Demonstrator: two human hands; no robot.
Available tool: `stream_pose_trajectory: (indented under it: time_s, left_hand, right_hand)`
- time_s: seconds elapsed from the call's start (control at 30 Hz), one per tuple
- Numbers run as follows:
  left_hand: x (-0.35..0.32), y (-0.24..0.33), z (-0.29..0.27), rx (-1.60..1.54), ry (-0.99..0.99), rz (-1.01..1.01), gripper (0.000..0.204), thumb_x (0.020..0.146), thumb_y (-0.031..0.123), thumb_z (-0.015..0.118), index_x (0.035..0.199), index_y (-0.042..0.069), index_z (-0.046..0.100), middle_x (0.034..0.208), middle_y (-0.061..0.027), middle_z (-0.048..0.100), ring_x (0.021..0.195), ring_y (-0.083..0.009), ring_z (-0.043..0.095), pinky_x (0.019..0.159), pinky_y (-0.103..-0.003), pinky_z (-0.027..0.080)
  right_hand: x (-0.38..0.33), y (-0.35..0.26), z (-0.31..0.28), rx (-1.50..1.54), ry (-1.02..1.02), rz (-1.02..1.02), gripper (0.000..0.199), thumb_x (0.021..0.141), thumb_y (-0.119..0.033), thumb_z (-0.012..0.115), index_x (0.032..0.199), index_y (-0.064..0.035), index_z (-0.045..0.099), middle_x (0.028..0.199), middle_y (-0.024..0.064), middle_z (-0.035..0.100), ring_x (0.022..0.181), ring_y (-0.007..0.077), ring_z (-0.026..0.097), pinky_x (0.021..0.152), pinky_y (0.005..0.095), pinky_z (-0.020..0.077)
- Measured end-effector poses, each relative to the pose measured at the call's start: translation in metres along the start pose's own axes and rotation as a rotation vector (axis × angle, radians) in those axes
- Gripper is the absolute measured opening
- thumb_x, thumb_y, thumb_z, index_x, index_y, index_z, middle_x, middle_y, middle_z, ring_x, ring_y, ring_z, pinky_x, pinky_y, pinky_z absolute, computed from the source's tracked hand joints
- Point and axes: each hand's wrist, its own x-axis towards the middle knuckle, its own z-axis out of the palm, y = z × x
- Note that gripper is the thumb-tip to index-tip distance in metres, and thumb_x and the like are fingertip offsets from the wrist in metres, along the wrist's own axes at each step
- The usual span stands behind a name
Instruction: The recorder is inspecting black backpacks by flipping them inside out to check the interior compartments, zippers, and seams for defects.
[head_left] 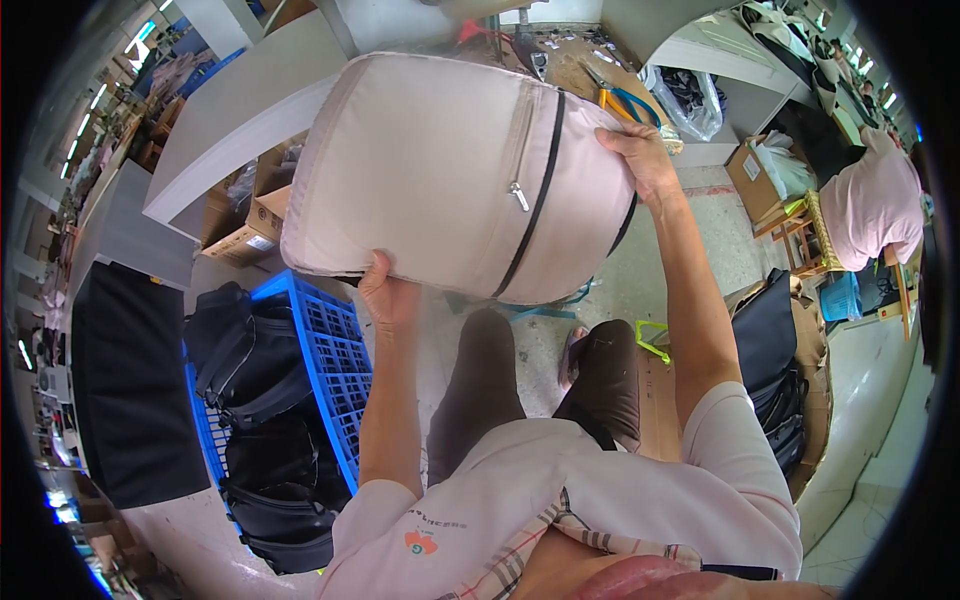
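Note:
A pale pinkish-beige backpack (420, 170) is held up in front of me, above my knees. It has a black piping strip across it and a zipper with a silver pull (518, 196). My left hand (388, 292) grips its lower left edge, thumb on the near face and fingers hidden behind. At the upper right end, my right hand (643, 160) is closed on the backpack's edge, with the thumb on top. The side facing away from me cannot be seen. Past my right hand lie scissors (620, 100) with orange and blue handles on a worktable (575, 65).
A blue plastic crate (335, 370) with black bags (270, 440) stands at my left. Behind it is a cardboard box (245, 235). More black bags (775, 360) sit in cardboard at right. Farther right, another person in a pink top (875, 205) works near a blue bin (840, 297).

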Motion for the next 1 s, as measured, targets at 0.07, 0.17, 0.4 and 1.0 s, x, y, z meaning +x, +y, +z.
stream_pose_trajectory:
  time_s: [0.07, 0.17, 0.4, 1.0]
  left_hand:
    - [-0.001, -0.005, 0.000, -0.040, -0.001, -0.021, 0.046, 0.071, 0.008, 0.062, 0.113, 0.002, 0.045, 0.115, -0.0087, 0.048, 0.108, -0.0245, 0.043, 0.097, -0.039, 0.030]
    - [-0.003, -0.008, 0.004, -0.013, 0.013, -0.015, 0.047, 0.071, 0.007, 0.062, 0.114, 0.001, 0.044, 0.114, -0.0088, 0.049, 0.108, -0.0247, 0.043, 0.097, -0.040, 0.030]
    - [-0.008, -0.019, 0.002, -0.021, 0.005, 0.050, 0.045, 0.072, 0.004, 0.058, 0.114, 0.001, 0.043, 0.114, -0.0095, 0.048, 0.109, -0.0245, 0.042, 0.097, -0.040, 0.029]
    - [-0.182, 0.055, 0.054, 0.521, 0.607, -0.059, 0.042, 0.058, -0.010, 0.043, 0.099, 0.000, 0.052, 0.081, -0.0057, 0.056, 0.072, -0.0145, 0.055, 0.062, -0.026, 0.046]
  right_hand:
    - [-0.004, 0.000, -0.007, 0.001, 0.009, 0.023, 0.016, 0.072, -0.004, 0.062, 0.086, 0.0037, 0.060, 0.073, 0.0076, 0.061, 0.059, 0.0115, 0.056, 0.056, 0.0233, 0.0472]
    - [-0.007, 0.004, -0.012, 0.052, 0.016, 0.008, 0.018, 0.072, -0.003, 0.061, 0.089, 0.0033, 0.060, 0.075, 0.0074, 0.061, 0.060, 0.0113, 0.056, 0.056, 0.0229, 0.0471]
    - [-0.015, 0.004, -0.019, -0.109, 0.042, -0.102, 0.018, 0.072, -0.005, 0.060, 0.089, 0.0034, 0.058, 0.081, 0.0056, 0.059, 0.067, 0.0089, 0.054, 0.061, 0.0199, 0.0424]
    - [-0.229, 0.014, 0.210, -0.916, -1.155, -1.310, 0.022, 0.063, -0.002, 0.054, 0.084, 0.0052, 0.055, 0.062, 0.0033, 0.037, 0.058, 0.0160, 0.041, 0.047, 0.0274, 0.0312]
